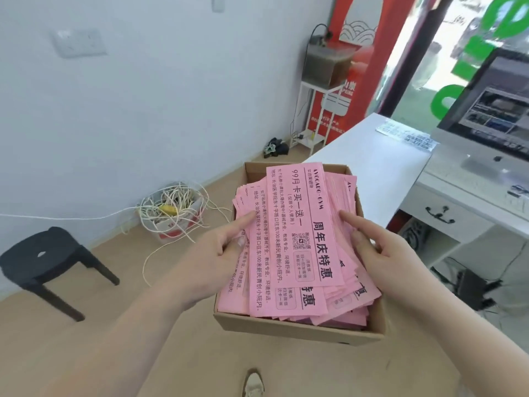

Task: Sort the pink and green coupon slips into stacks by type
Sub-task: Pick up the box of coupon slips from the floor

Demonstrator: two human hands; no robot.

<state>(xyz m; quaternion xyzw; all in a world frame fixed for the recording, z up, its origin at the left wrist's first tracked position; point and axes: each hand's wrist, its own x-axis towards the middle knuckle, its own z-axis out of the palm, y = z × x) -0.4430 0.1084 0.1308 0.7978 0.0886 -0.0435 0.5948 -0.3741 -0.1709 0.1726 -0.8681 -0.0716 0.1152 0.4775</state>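
The likeliest mishap is a spill: the pink slips (289, 282) lie loose and fanned in the cardboard box (286, 329), several poking over its rim toward 12 and 3 o'clock, so lifting a wad carelessly would probably drag neighbours out onto the floor. A second risk is a split bundle. The left hand (211, 250), coming in from 8 o'clock, pinches the pile's left edge with the thumb on top and the forefinger stretched along the paper. The right hand (380, 253), from 4 o'clock, lays its forefinger straight along the right edge with the other fingers curled into the sheets. If the two hands squeeze unevenly, the smooth sheets may well slide apart. The top slip (303, 224) lies skewed across the rest, running from 12 to 6 o'clock, and would likely be the first to slip off. What bears the box from below is hidden, so it might tip if pressed on one side. The box holds only pink paper as far as can be seen; no green slip shows, though some may lie buried. At 9 o'clock on the floor, a small carton (177, 224) holds tangled cord (171, 207).
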